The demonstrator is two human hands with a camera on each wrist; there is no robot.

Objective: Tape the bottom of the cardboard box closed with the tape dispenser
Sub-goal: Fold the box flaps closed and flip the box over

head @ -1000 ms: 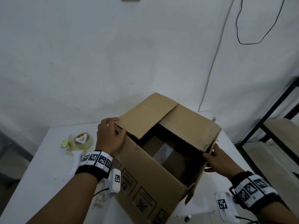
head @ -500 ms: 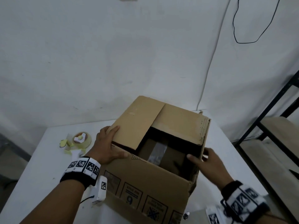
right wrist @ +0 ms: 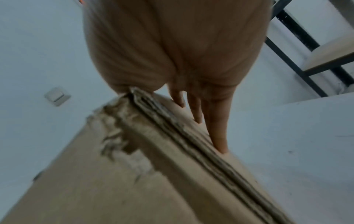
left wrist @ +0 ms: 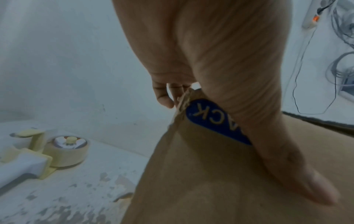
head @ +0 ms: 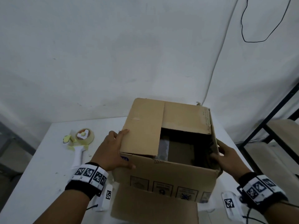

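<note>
Flanking the cardboard box (head: 163,173), hands (head: 111,152) at opposite top edges.

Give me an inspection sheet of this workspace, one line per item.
Surface: white table, paint chipped and scuffed near the box.
Job's things: cardboard box on the table, two flaps folded in, the rest open; tape dispenser lies to its left, untouched.
Clutter: nothing seen.
Hands: left hand holds the box's left corner; right hand holds its right edge, fingers flat along the wall.
Cables: black cable and white cable on the wall.
Surroundings: white walls; black-framed shelf at right.
</note>
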